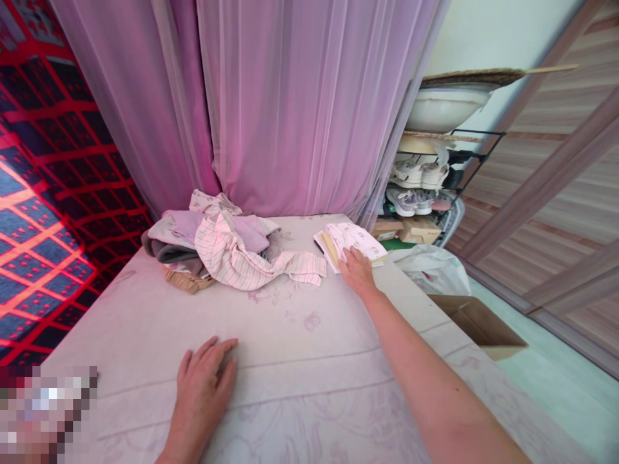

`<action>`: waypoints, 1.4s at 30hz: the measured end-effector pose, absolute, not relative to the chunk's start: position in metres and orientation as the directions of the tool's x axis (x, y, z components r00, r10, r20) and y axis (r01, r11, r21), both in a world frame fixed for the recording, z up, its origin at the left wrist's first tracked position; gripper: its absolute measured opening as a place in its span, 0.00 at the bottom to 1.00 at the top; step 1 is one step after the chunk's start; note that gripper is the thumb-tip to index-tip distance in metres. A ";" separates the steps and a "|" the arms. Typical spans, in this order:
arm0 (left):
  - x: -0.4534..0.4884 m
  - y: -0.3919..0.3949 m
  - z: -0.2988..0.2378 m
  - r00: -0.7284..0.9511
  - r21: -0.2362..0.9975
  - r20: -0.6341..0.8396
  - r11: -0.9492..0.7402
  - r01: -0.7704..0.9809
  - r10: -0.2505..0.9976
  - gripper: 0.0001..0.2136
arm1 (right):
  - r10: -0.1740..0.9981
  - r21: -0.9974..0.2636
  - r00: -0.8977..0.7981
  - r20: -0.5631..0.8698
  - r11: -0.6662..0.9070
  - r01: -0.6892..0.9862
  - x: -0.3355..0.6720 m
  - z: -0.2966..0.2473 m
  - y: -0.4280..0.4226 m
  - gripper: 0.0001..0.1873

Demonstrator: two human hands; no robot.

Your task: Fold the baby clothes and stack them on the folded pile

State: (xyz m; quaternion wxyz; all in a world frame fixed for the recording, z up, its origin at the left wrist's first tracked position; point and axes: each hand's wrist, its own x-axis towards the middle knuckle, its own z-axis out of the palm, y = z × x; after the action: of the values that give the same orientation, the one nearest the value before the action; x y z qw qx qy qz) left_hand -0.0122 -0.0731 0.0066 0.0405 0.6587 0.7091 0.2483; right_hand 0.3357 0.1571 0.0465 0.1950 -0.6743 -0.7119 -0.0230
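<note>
My right hand [356, 269] lies over the near edge of a small stack of folded cloth [355, 240], its fingers stretched out on top. The uppermost piece is white with a faint print, and a yellowish layer shows at the left side. My left hand [206, 380] rests on the bed cover [294, 361], fingers apart and holding nothing. Ahead of it lies a loose pile of clothes [184, 229]. A pink striped garment [236, 258] drapes over the front of that pile, one end trailing right toward the stack.
Purple curtains [300, 103] hang along the far edge. To the right stand a rack with shoes [411, 200], a white plastic bag [430, 270] and an open cardboard box [483, 325] on the floor. A red and black checked fabric [53, 193] hangs at left.
</note>
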 end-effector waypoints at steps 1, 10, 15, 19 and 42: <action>-0.012 -0.073 0.007 -0.129 0.409 0.267 0.009 0.913 0.955 0.14 | 0.946 -0.210 -0.046 0.322 0.119 0.970 0.340 0.045 0.153 0.27; -0.013 -0.073 0.005 -0.137 0.417 0.268 0.013 0.909 0.954 0.14 | 0.924 -0.198 -0.039 0.381 0.123 0.972 0.356 0.057 0.157 0.21; -0.012 -0.073 0.007 -0.135 0.411 0.268 0.014 0.912 0.954 0.14 | 0.901 -0.189 -0.016 0.433 0.108 0.976 0.341 0.051 0.154 0.22; -0.012 -0.072 0.007 -0.137 0.413 0.257 0.020 0.911 0.957 0.14 | 0.919 -0.105 -0.074 0.387 0.124 0.987 0.333 0.038 0.142 0.24; -0.011 -0.072 0.007 -0.130 0.420 0.249 0.014 0.907 0.960 0.14 | 0.923 -0.114 0.113 0.368 -0.075 0.991 0.349 0.020 0.125 0.31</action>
State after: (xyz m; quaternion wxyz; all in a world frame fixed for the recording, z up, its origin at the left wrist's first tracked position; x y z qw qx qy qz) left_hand -0.0114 -0.0716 0.0068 0.0532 0.6575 0.7100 0.2466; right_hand 0.3487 0.1255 0.0197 0.1691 -0.7265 -0.6586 -0.0997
